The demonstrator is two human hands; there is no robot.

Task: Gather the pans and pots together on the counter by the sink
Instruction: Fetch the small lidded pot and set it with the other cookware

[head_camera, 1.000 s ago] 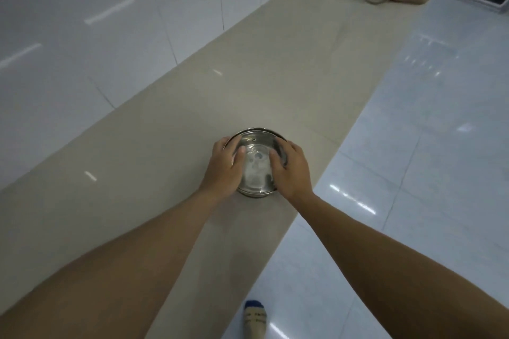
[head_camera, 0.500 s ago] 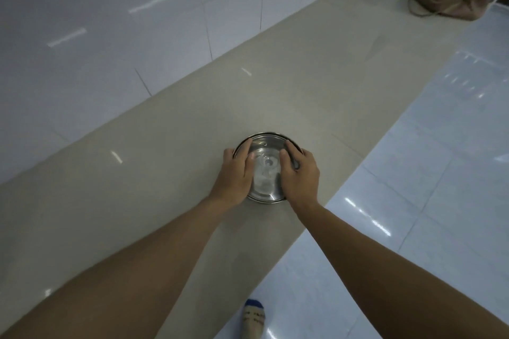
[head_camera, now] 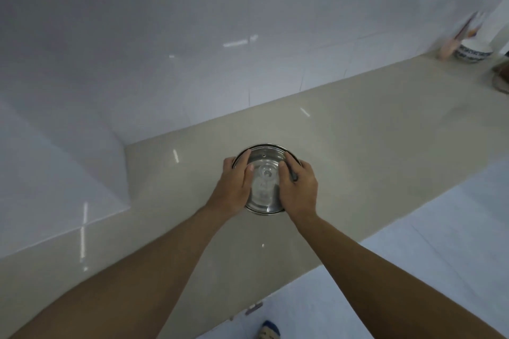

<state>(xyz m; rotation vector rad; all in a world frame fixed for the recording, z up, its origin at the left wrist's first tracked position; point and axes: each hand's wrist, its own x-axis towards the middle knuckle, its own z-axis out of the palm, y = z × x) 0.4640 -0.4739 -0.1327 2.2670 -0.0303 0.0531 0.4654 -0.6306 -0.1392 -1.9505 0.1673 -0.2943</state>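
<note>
Long beige counter (head_camera: 358, 146) bears a patterned bowl (head_camera: 471, 53) at its far end.

round steel pot with glass lid (head_camera: 264, 173): both flanks hidden under left hand (head_camera: 234, 187) and right hand (head_camera: 298, 190) | white bowl with dark blue band (head_camera: 472, 53): smeared, pattern unreadable | pink holder (head_camera: 447, 49): blurred | brown object (head_camera: 502, 78): cut by right edge | blue-toed sock (head_camera: 268, 332): cut by bottom edge

Both bare forearms reach in from the lower corners of the frame and converge at its centre. The left hand (head_camera: 234, 187) and the right hand (head_camera: 298, 190) clasp opposite sides of the lidded pot (head_camera: 265, 176). Their backs face up, the thumbs lie on the lid pointing toward the upper frame, and the fingers curl over its rim. A socked foot (head_camera: 268, 332) shows at the bottom edge.
</note>
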